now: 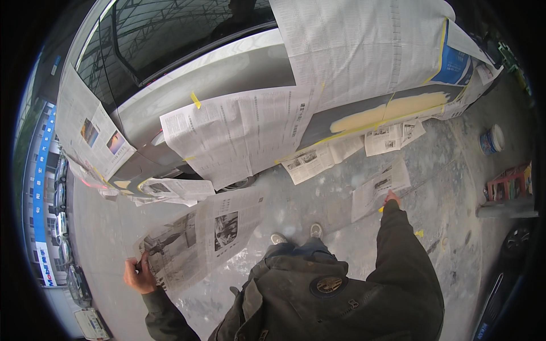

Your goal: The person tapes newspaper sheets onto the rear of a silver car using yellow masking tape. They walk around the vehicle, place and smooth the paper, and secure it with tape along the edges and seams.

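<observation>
My left hand (140,275) grips the corner of a newspaper sheet (204,238) that hangs spread out over the floor. At the right, my right hand (391,198) holds the edge of a smaller newspaper piece (379,187), with a bit of yellow tape beside the fingers. Before me stands a silver car (264,64), partly covered by newspaper sheets (243,132) fixed with yellow masking tape (196,100). A cream-coloured filler patch (384,108) lies on the grey lower side panel, edged by yellow tape and more newspaper.
A white and blue bucket (492,140) and a red crate (509,185) stand at the right. A dark car (497,294) is at the lower right. Parked cars (64,226) line the far left. Yellow tape scraps (419,233) lie on the concrete floor.
</observation>
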A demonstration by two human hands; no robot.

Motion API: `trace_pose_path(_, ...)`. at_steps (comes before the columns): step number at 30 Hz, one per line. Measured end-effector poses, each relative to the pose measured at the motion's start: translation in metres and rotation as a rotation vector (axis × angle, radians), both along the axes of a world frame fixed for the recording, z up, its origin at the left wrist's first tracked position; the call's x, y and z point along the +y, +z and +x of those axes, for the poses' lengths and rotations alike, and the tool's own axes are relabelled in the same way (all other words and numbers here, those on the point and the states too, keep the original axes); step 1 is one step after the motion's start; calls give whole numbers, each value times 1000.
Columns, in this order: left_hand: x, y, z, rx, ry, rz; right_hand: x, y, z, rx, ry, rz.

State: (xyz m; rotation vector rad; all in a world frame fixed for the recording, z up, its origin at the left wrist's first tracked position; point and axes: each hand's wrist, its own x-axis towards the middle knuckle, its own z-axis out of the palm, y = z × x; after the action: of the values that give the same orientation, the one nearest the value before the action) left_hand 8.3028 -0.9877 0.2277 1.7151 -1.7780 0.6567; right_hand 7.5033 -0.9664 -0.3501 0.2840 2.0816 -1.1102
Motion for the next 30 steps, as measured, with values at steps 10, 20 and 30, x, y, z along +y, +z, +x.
trace_pose_path(10, -43, -44, -79, 102, -462, 471, -160, 320, 319, -49, 974, -968)
trace_pose_path(20, -143, -65, -71, 216, -680, 608, -222, 508, 468, 987, 1892, -1265)
trace_pose_path(30, -189, -127, 12, 483, -528, 689, -292, 545, 427, 1275, 1789, -760)
